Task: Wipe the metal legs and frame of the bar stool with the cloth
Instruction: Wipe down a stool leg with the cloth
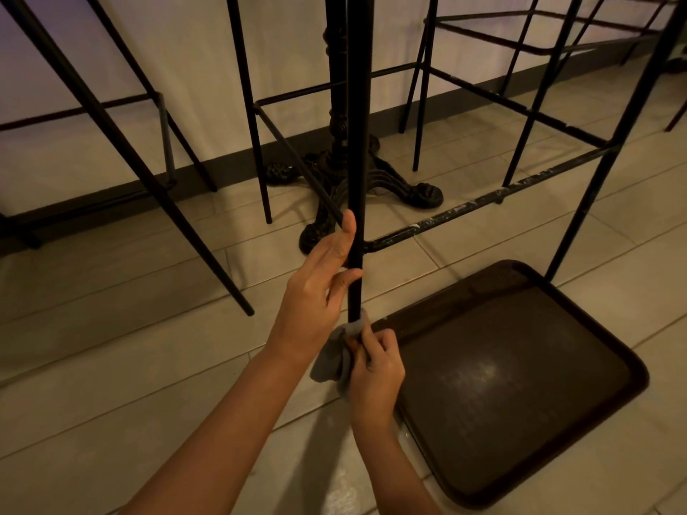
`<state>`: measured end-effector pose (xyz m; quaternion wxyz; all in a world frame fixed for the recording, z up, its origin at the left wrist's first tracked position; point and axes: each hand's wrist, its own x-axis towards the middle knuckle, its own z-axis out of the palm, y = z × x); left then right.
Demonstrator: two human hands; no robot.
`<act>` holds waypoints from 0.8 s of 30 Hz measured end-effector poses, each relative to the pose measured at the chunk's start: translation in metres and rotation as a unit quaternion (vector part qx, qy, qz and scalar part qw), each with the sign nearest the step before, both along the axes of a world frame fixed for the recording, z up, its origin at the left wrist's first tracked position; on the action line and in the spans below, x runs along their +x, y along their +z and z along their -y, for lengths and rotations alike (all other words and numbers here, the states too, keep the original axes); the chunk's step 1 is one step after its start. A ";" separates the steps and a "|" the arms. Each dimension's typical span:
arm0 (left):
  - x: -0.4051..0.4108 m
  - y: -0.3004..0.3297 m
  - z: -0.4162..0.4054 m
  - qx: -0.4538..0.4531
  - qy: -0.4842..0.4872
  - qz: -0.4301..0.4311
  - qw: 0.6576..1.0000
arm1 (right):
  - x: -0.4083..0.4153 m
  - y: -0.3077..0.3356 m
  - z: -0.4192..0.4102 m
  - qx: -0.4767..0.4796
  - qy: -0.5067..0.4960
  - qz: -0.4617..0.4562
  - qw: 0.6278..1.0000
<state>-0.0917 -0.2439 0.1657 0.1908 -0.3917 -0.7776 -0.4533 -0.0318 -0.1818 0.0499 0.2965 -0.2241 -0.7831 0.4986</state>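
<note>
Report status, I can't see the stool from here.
Left hand steadying stool leg. Right hand pinching cloth around leg. Tray on floor beside it.

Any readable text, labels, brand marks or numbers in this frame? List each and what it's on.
None readable.
Brown tray: faint sheen only, no legible print.
Stool footrest bar: white scuffs, not lettering.
Cloth and stool leg: no marks.

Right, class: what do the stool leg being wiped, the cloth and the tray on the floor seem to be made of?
Stool leg: probably black-painted metal, thin, straight, dull sheen.
Cloth: soft grey fabric, crumpled and folding around the leg.
Tray: likely dark brown plastic, with a faint gloss and moulded rim; wood cannot be excluded.
</note>
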 end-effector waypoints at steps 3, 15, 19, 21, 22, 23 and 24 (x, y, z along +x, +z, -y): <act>-0.002 -0.004 -0.001 0.002 0.012 -0.018 1.000 | 0.003 0.009 -0.002 -0.054 0.015 -0.018 0.998; -0.003 -0.011 -0.005 0.001 0.039 -0.048 0.998 | 0.006 -0.001 -0.002 -0.157 0.024 0.000 0.987; 0.001 -0.012 -0.006 0.008 0.040 -0.035 0.999 | 0.010 -0.002 -0.002 -0.146 0.029 0.010 0.989; 0.004 -0.014 -0.005 0.014 0.029 -0.024 0.999 | 0.011 0.001 -0.002 -0.129 0.025 0.000 0.991; 0.004 -0.015 -0.005 0.019 0.023 -0.019 0.999 | 0.010 0.004 -0.002 -0.118 0.020 -0.013 0.993; 0.004 -0.015 -0.005 0.026 0.020 -0.015 0.999 | 0.009 0.007 -0.002 -0.109 0.020 -0.030 0.993; 0.004 -0.015 -0.005 0.032 0.019 -0.012 0.999 | 0.008 0.011 -0.001 -0.104 0.021 -0.047 0.993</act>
